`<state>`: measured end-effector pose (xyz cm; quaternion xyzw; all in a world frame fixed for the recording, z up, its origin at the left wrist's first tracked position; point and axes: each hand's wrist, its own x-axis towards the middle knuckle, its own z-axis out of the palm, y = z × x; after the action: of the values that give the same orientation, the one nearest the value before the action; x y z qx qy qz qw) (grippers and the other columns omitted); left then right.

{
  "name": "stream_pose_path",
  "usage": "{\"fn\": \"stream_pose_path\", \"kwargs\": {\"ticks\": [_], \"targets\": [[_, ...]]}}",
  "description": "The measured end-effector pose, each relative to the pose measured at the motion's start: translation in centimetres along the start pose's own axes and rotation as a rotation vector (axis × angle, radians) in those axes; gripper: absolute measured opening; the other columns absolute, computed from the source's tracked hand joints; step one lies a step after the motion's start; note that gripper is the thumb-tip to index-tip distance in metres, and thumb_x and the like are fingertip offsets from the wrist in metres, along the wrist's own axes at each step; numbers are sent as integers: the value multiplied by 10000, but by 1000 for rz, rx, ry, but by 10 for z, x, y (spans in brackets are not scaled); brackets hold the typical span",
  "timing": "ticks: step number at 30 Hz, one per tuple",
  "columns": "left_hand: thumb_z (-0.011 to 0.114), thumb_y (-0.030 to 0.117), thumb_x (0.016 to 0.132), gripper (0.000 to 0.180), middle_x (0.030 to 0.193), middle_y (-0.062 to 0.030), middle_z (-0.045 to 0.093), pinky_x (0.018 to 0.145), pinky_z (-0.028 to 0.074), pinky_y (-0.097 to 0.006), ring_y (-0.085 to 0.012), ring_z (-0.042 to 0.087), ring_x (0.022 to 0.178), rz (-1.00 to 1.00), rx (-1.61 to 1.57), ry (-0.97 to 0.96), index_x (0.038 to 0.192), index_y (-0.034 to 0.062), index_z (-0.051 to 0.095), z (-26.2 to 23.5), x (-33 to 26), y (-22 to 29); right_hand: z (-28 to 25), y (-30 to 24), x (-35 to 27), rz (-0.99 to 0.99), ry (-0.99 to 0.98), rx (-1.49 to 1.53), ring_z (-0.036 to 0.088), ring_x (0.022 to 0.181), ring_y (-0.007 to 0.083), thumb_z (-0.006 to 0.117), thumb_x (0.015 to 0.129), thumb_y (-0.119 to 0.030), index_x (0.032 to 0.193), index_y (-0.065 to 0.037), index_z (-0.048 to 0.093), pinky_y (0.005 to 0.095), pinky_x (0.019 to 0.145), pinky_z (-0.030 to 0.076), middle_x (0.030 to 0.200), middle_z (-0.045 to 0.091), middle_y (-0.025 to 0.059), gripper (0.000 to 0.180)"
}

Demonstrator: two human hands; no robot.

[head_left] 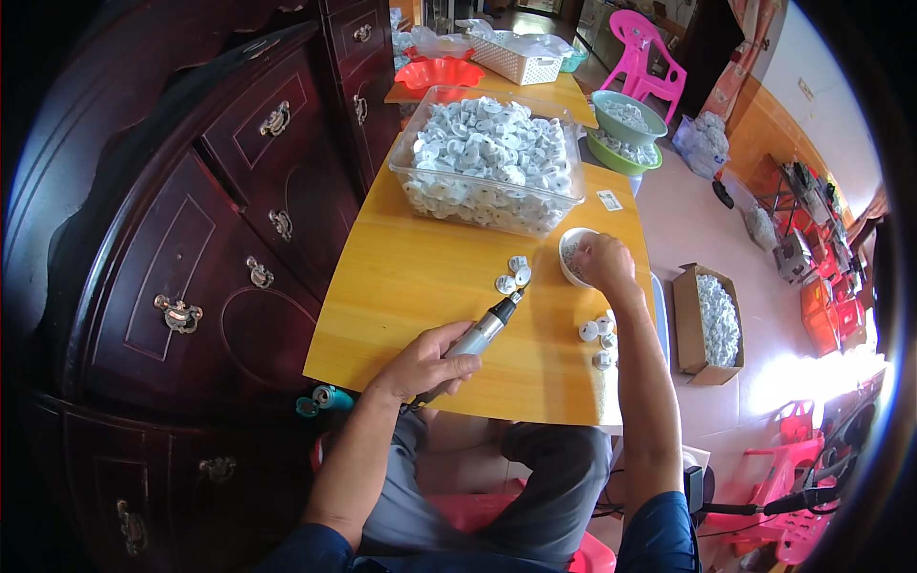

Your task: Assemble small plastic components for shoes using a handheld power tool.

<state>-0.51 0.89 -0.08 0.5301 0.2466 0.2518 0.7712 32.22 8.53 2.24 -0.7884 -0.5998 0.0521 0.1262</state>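
Observation:
My left hand (432,365) is wrapped around an electric screwdriver (485,328) with a grey body and black nose. Its tip points up and away, close to a few small round white plastic parts (505,284) on the table. My right hand (609,264) reaches into a small white bowl (565,269) of tiny pieces that look like screws. Its fingers are drawn together, and their tips are hidden by the hand, so what they pinch cannot be made out. Several more round white parts (588,331) lie near my right forearm.
A clear plastic bin (468,191) heaped with white parts fills the table's far half. Dark wooden cabinets (191,277) line the left. To the right, a cardboard box (690,325) of white parts stands on the floor, with stacked basins (626,164) further back.

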Motion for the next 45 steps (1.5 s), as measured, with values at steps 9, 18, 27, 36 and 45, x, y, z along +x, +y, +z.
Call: {"fn": "stream_pose_path", "kwargs": {"ticks": [9,18,27,36,45], "targets": [[675,203,932,405,778,26,507,532,414,-191,-34,470,583,-2,4,-16,1254,14,517,1,0,1,7,11,-11,-94,225,298,693,792,327,663,834,-143,912,-66,706,406,732,547,850,710,159,117],[691,273,920,618,773,-1,542,560,439,-210,-66,512,605,1,53,-50,1395,-33,441,-3,0,-2,-11,-10,-49,109,241,1176,620,668,92,656,897,-99,898,-9,676,243,629,506,794,687,35,93],[709,224,898,636,868,28,495,560,415,-185,-35,464,644,-19,73,-110,1414,-17,425,0,-2,0,21,-26,-94,93,10,1708,624,772,88,664,945,-109,971,-72,649,243,693,529,918,667,-6,48],[720,260,895,689,853,24,506,572,434,-195,-41,478,655,-18,95,-70,1436,-25,403,2,-3,3,27,-35,-92,108,-148,1791,646,766,103,688,916,-89,973,-91,653,249,723,535,895,680,10,67],[712,299,907,714,795,18,531,565,436,-197,-53,499,608,-3,102,-80,1446,-40,390,2,-1,2,32,-42,-93,68,-213,1799,669,767,123,652,922,-31,973,-57,655,232,690,569,877,678,43,57]]}}
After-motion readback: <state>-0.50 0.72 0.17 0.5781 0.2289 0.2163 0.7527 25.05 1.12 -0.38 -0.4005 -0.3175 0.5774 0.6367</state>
